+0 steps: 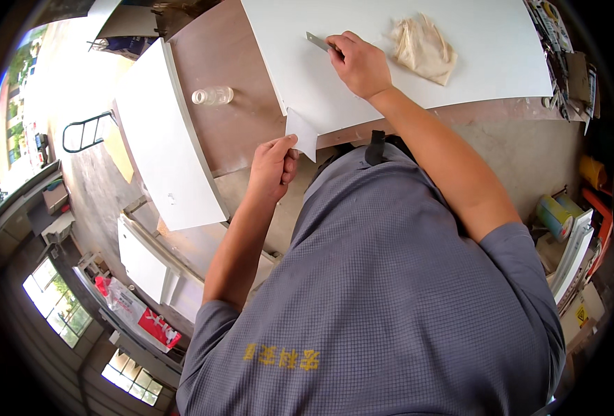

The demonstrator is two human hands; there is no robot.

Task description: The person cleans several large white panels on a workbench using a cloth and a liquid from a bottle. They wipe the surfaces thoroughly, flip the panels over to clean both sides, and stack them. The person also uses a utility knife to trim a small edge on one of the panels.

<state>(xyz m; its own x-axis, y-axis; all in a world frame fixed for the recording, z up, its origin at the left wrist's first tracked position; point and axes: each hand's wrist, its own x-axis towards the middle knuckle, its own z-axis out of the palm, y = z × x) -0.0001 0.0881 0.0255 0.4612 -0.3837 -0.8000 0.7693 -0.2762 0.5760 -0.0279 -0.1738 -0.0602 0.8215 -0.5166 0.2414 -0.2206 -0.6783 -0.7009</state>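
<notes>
My left hand [274, 165] is closed in a pinch on a thin white sheet [303, 136]. The sheet stands at the near left corner of a large white panel [418, 104] and hangs past its edge. Whether it is attached to the panel I cannot tell. Farther forward, my right hand [359, 64] is wrapped round a flat-bladed knife [316, 41], its blade pointing left above the panel. The fingers hide most of its handle. To the right of that hand, a crumpled cream cloth [425, 52] lies on the panel.
A clear glass bottle [212, 96] lies on the brown tabletop [231, 135] left of the panel. Another white board [161, 139] stands farther left. Several tools [557, 41] crowd the far right end. A paint can [555, 217] is low on the right.
</notes>
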